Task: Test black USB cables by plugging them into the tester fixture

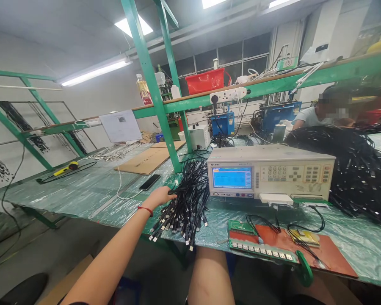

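Note:
My left hand (160,196) reaches out over the bench and rests on a bundle of black cables (186,199) with plugs at their ends; its fingers close on one or a few of them at the bundle's left side. A red band circles that wrist. My right hand is out of sight. To the right of the bundle stands a beige cable tester (269,173) with a lit blue screen. In front of it lies a red-brown test fixture board (327,250) with a green connector strip (262,250) and thin black leads.
A big heap of black cables (352,173) fills the right side. A phone (150,182), cardboard sheet (146,160) and yellow tool (65,169) lie on the green plastic-covered bench (82,190). A green frame post (158,106) stands behind the bundle. Another person (314,114) sits behind.

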Demonstrator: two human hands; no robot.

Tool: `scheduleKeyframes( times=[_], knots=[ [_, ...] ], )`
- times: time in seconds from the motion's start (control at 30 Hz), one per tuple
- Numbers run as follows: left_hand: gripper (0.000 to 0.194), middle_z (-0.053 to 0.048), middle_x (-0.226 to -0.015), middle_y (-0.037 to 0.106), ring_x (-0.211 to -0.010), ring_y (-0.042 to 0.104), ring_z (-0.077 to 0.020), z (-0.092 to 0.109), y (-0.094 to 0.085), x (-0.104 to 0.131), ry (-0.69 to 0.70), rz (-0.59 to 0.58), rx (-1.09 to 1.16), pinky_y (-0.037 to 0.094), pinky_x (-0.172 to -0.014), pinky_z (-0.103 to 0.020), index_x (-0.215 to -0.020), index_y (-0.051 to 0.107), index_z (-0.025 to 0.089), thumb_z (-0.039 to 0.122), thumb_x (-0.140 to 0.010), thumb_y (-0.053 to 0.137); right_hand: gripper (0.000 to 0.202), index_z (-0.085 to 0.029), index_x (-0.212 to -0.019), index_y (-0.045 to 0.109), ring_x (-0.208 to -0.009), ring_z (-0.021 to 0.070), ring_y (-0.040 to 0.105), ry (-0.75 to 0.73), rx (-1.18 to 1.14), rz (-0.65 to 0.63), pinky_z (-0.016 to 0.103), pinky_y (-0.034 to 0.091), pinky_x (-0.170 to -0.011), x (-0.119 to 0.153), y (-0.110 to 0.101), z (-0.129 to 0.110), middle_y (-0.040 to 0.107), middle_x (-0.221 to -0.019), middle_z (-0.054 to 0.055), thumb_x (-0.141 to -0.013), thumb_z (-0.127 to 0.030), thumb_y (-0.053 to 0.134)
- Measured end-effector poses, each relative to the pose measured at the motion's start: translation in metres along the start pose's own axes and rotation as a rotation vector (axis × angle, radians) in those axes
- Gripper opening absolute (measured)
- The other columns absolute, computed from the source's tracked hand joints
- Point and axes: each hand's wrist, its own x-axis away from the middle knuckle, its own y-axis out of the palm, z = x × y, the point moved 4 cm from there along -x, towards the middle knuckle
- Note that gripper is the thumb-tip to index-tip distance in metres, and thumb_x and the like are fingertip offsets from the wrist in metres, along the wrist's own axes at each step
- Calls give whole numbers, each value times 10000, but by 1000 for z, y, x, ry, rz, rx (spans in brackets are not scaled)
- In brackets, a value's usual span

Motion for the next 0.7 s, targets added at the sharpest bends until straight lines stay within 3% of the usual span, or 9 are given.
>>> scheduleKeyframes(
  times=[0.1, 0.23, 0.43, 0.7],
  knots=[
    [259, -60, -1054, 733, -938, 703, -216, 0, 7, 2, 37, -46, 31, 579, -873, -440, -1054, 696, 164, 403, -977, 635, 378, -331, -810, 808, -843, 293, 740, 13, 2, -22, 358, 562, -675, 6, 0, 2, 751, -777, 6, -940, -460, 477],
    [259, -66, -1089, 726, -926, 706, -212, 2, 21, 4, 54, -63, 72, 595, -844, -426, -1124, 679, 165, 380, -991, 619, 337, -264, -1074, 742, -928, 231, 705, 16, 1, -23, 362, 576, -794, 13, 2, 2, 745, -1003, 41, -973, -530, 562],
    [317, -78, -1126, 714, -968, 701, -230, 7, 41, 5, 25, -37, 92, 586, -871, -452, -1186, 654, 163, 410, -994, 605, 432, -434, -958, 802, -776, 338, 740, -48, -47, 3, 447, 574, -652, 6, 1, -6, 682, -649, 21, -938, -530, 380],
    [268, -54, -1048, 716, -883, 700, -206, 6, 43, -5, -20, -112, 105, 597, -795, -403, -1117, 670, 156, 381, -972, 646, 386, -446, -868, 810, -656, 362, 734, -189, -155, 101, 438, 535, -537, 1, -14, -13, 690, -584, 12, -840, -495, 428]
  ],
)
